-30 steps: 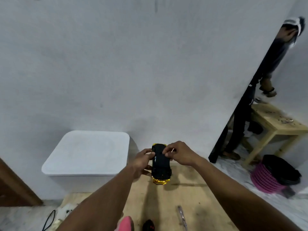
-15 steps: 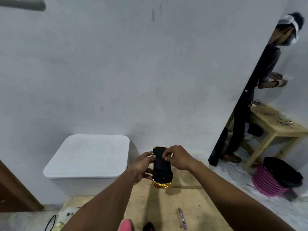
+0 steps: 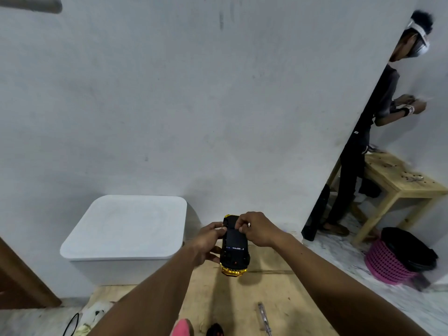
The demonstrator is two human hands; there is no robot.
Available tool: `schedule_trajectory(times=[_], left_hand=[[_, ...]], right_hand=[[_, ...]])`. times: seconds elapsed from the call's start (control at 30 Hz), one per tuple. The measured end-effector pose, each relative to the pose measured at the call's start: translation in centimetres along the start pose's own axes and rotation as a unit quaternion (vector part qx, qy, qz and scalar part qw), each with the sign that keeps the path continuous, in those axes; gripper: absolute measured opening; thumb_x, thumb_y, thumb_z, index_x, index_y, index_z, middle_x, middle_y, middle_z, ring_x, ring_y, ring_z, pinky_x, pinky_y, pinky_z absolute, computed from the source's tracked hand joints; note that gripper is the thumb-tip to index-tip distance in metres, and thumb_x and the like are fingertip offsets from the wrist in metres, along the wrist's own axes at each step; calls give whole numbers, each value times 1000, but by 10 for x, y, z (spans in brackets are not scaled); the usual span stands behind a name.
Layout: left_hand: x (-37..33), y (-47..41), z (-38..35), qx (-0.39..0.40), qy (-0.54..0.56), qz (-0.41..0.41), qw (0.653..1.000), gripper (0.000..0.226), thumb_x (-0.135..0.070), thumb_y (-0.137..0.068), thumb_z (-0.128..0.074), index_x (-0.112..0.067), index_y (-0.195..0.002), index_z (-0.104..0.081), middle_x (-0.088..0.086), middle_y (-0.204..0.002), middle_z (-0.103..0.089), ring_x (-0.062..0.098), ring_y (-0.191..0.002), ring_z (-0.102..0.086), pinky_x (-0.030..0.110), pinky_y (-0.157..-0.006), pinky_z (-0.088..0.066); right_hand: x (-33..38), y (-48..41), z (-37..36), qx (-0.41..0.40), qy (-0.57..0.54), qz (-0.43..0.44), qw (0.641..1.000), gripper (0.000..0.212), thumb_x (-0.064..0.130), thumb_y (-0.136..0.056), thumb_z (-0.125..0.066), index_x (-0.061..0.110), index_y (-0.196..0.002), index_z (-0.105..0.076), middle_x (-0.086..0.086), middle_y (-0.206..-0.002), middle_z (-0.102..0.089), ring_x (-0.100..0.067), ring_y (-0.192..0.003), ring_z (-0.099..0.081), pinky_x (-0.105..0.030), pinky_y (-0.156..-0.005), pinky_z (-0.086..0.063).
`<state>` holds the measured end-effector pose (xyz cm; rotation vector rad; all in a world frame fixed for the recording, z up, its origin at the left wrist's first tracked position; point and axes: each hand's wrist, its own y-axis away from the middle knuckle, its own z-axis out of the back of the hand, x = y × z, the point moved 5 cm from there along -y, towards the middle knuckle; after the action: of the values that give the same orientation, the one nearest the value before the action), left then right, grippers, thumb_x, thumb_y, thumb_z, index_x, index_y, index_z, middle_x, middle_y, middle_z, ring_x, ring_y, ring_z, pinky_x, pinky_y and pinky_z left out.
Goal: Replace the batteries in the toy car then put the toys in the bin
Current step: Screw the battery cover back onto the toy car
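Car (image 3: 234,248): one, black underside up, gold body below, held above the wooden surface (image 3: 278,294) just right of the bin (image 3: 126,229).

Axis: long axis runs away from the wearer toward the wall, slightly tilted; the gold end nearer the wearer hangs lower. Front or rear cannot be told.

Left hand (image 3: 208,243): grip closed on the car's left flank, fingers underneath, thumb at the top edge. Carries the weight, by judgement.

Right hand (image 3: 257,229): fingertips (image 3: 242,227) pinched narrow at the car's far half, on the underside panel. Whether they hold a small part or only press the panel cannot be told. This hand is the nearer to the battery cover, judged to lie under those fingertips.

Step in hand, by judgement: work on the battery cover; batteries not visible.

Bin: white, lid on, standing left of the surface against the wall. It must be opened before any toy goes in.

Other items on the surface's near edge: slim screwdriver (image 3: 264,318), pink object (image 3: 181,328), dark object (image 3: 214,330), both cut off.
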<state>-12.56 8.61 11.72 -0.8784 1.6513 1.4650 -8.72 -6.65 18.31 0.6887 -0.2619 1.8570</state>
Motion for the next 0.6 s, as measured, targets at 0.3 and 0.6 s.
schedule_trajectory(times=[0.3, 0.6], left_hand=[[0, -2, 2, 1, 6, -3, 1000, 20, -31, -103, -46, -29, -120, -57, 5, -113, -68, 24, -65, -69, 31, -50, -53], [-3, 0, 4, 6, -1, 0, 1000, 21, -30, -103, -47, -29, -122, -57, 5, -110, -69, 24, -65, -69, 31, -49, -53]], right_hand=[[-2, -6, -2, 43, 2, -17, 999, 21, 5, -94, -50, 15, -97, -68, 0, -97, -64, -10, -83, -56, -15, -63, -41], [1, -11, -6, 48, 38, -21, 998, 21, 7, -95, -49, 23, -90, -61, 2, -98, -61, -17, -92, -56, -30, -77, -47]])
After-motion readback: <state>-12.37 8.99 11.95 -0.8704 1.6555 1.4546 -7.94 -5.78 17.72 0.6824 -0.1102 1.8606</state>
